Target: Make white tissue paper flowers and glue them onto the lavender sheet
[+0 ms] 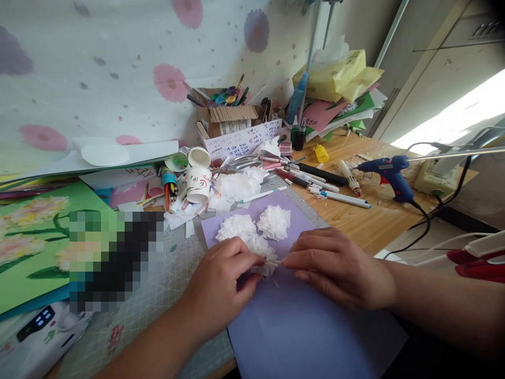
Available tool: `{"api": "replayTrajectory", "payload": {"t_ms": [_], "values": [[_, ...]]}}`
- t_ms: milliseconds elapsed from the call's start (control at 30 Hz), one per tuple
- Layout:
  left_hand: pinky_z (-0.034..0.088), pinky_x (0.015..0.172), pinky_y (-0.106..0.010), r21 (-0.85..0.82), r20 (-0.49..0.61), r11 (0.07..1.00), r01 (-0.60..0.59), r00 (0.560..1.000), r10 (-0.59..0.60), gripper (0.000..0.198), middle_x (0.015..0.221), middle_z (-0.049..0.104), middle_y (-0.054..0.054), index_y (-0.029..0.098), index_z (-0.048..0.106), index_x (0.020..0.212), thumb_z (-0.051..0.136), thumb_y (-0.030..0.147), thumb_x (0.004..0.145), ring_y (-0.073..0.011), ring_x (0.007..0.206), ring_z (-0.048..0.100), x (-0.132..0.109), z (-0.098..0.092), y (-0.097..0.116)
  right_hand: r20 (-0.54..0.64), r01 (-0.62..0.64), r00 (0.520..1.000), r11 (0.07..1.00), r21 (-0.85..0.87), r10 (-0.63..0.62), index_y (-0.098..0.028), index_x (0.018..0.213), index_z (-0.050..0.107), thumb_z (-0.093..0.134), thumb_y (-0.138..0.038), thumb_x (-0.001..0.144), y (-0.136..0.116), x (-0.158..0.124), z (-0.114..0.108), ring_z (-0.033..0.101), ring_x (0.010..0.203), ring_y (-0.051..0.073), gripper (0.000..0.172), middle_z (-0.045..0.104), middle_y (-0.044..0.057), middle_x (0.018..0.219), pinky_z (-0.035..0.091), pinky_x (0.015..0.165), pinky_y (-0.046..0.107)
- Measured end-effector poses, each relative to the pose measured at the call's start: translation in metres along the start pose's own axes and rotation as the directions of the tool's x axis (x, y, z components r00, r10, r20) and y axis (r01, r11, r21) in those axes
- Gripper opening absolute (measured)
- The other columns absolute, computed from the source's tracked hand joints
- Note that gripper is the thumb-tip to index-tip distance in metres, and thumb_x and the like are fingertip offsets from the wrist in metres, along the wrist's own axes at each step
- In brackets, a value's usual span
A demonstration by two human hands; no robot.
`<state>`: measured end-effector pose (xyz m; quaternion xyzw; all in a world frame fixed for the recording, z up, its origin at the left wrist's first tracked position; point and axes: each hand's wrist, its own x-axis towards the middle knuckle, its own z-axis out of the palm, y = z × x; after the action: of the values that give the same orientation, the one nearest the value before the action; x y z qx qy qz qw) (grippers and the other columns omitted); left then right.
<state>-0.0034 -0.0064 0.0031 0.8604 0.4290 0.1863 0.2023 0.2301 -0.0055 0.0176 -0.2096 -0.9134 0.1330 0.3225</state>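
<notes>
Three fluffy white tissue paper flowers lie on a sheet of purple paper point(300, 326): one at the left point(236, 227), one at the right point(274, 222), and a nearer one point(258, 246) partly hidden by my fingers. My left hand point(226, 279) reaches over the sheet with thumb and fingers pinched at the near flower's edge, on a bit of white tissue paper point(271, 262). From the right, my right hand point(339, 268) pinches the other end of this small piece. Its exact shape is hard to make out between the fingertips.
A grey cutting mat point(158, 316) lies under the paper. Behind are paper cups point(198, 184), crumpled tissue point(239, 187), pens point(343, 199) and a cardboard box point(229, 117). A blue glue gun point(389, 171) stands at the right near a power strip point(437, 176). A green flower picture point(35, 231) lies left.
</notes>
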Motion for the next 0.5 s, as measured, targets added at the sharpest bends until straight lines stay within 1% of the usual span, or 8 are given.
{"api": "replayTrajectory", "payload": {"t_ms": [100, 200, 267, 400, 500], "values": [[0.041, 0.068, -0.032, 0.078, 0.005, 0.994, -0.076, 0.997, 0.076, 0.018, 0.079, 0.055, -0.002, 0.023, 0.069, 0.089, 0.058, 0.014, 0.079, -0.0172, 0.076, 0.052, -0.0014, 0.0013, -0.0014, 0.005, -0.034, 0.999, 0.997, 0.070, 0.033, -0.011, 0.099, 0.060, 0.046, -0.017, 0.091, 0.0012, 0.0013, 0.0011, 0.058, 0.071, 0.016, 0.018, 0.065, 0.010, 0.080, 0.045, 0.064, 0.027], [0.038, 0.064, -0.032, 0.157, 0.034, 0.972, -0.176, 0.984, 0.173, 0.021, 0.075, 0.053, -0.001, 0.026, 0.068, 0.094, 0.055, 0.015, 0.082, -0.0171, 0.073, 0.050, -0.0023, 0.0019, -0.0024, 0.040, -0.045, 0.998, 0.995, 0.094, 0.041, -0.011, 0.100, 0.062, 0.047, -0.019, 0.091, 0.0025, 0.0013, 0.0047, 0.058, 0.072, 0.016, 0.019, 0.065, 0.009, 0.082, 0.045, 0.065, 0.027], [0.037, 0.063, -0.032, 0.185, 0.067, 0.958, -0.218, 0.976, 0.209, 0.021, 0.074, 0.052, -0.001, 0.027, 0.067, 0.096, 0.053, 0.016, 0.084, -0.0173, 0.072, 0.048, -0.0028, 0.0019, -0.0027, 0.070, -0.047, 0.997, 0.995, 0.092, 0.041, -0.011, 0.100, 0.063, 0.047, -0.020, 0.091, 0.0029, 0.0007, 0.0064, 0.057, 0.071, 0.016, 0.019, 0.065, 0.009, 0.082, 0.044, 0.065, 0.027], [0.035, 0.061, -0.031, 0.174, 0.072, 0.954, -0.246, 0.969, 0.237, 0.019, 0.073, 0.051, -0.001, 0.025, 0.067, 0.090, 0.052, 0.015, 0.084, -0.0169, 0.071, 0.047, -0.0038, 0.0000, -0.0016, 0.098, -0.068, 0.993, 0.994, 0.091, 0.059, -0.011, 0.097, 0.063, 0.047, -0.020, 0.091, 0.0034, -0.0009, 0.0056, 0.056, 0.070, 0.016, 0.020, 0.064, 0.009, 0.079, 0.042, 0.064, 0.028], [0.036, 0.061, -0.030, 0.120, 0.057, 0.959, -0.255, 0.966, 0.250, 0.019, 0.071, 0.052, -0.001, 0.023, 0.067, 0.083, 0.052, 0.013, 0.082, -0.0162, 0.070, 0.048, -0.0046, -0.0035, 0.0011, 0.100, -0.076, 0.993, 0.990, 0.116, 0.064, -0.010, 0.097, 0.063, 0.046, -0.020, 0.091, 0.0040, -0.0015, 0.0035, 0.055, 0.070, 0.017, 0.021, 0.064, 0.009, 0.079, 0.042, 0.064, 0.028]]}}
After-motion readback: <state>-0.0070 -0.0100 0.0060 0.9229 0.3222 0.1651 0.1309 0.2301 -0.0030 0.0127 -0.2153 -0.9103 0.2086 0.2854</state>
